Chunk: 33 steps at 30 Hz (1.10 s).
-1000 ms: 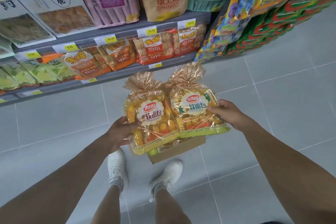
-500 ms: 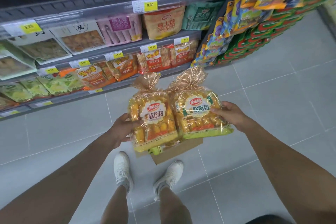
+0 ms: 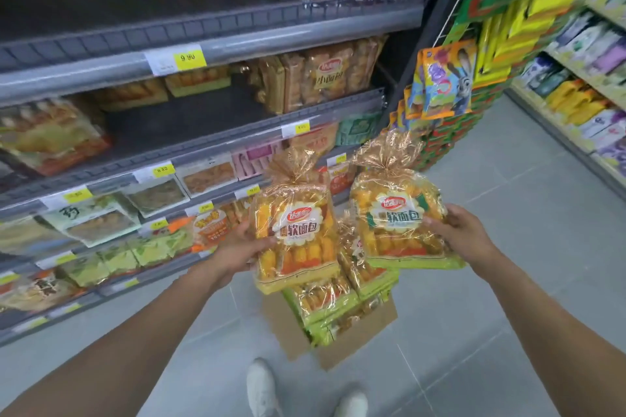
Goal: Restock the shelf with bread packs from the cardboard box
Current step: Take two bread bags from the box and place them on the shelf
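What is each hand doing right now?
Left hand: holding the left bread pack.
Right hand: holding the right bread pack.

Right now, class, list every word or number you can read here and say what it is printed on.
"软面包": left bread pack, in the left hand.
"软面包": right bread pack, in the right hand.
"小面包": bread pack on the shelf.
"9.90": yellow price tag on the upper shelf rail.
Too blurred to read: the packs' red brand ovals, the lower price tags.
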Available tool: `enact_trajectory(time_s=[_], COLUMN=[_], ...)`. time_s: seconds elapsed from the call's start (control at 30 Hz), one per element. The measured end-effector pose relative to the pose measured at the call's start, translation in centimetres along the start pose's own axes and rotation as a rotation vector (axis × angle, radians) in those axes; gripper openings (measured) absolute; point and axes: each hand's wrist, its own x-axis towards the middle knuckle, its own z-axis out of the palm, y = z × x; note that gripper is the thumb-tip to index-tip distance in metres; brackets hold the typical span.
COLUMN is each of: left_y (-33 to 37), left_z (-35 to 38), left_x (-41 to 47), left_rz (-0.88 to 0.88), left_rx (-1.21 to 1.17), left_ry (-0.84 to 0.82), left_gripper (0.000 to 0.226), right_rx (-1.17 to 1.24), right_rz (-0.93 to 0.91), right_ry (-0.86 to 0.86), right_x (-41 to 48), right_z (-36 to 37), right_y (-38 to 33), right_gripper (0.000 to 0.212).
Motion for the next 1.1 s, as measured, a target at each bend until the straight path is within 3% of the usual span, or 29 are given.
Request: enact_trajectory(time_s=[0.1,0.33,0.63,0.83,0.93,1.1], left_y=[1.6,3.2,1.0,0.6,0.4,0.1], left_z=[-3.0,-7.6,-12.2,-15.3,-17.5,-21.4], left_x=[-2.7,-10.6,-22.5,-28.7,-30.0,-30.8], left_rz=[0.057,0.209,0.365,0.425,0.409,0.398], left_rx=[0.012,0.006,-0.046,-0.082,-0.093,-0.107], left_ry=[-0.007,0.056,0.162,0.201,0.225,0.231], left_gripper=[0.047,0.038,0.038,0.038,0.042,0.031], right_rx=[0.032,0.071,0.033,-0.015,0.021,0.005], right_rz=[-0.068,-0.18,-0.341,-0.404,-0.431,-0.453], right_ry=[0.011,0.015,-0.029,-0.006,-0.016,-0.053], right_x=[-2.4,-7.9,-16.3,-23.2,-24.6,-25.4], right_z=[0.7,4.1,7.1,10.3,12.4,17.3], right_y=[-2.5,-8.0,-11.7,-16.1,-17.9,-20.9], right_gripper=[0.009,0.022,0.087,0.037,0.027,0.022])
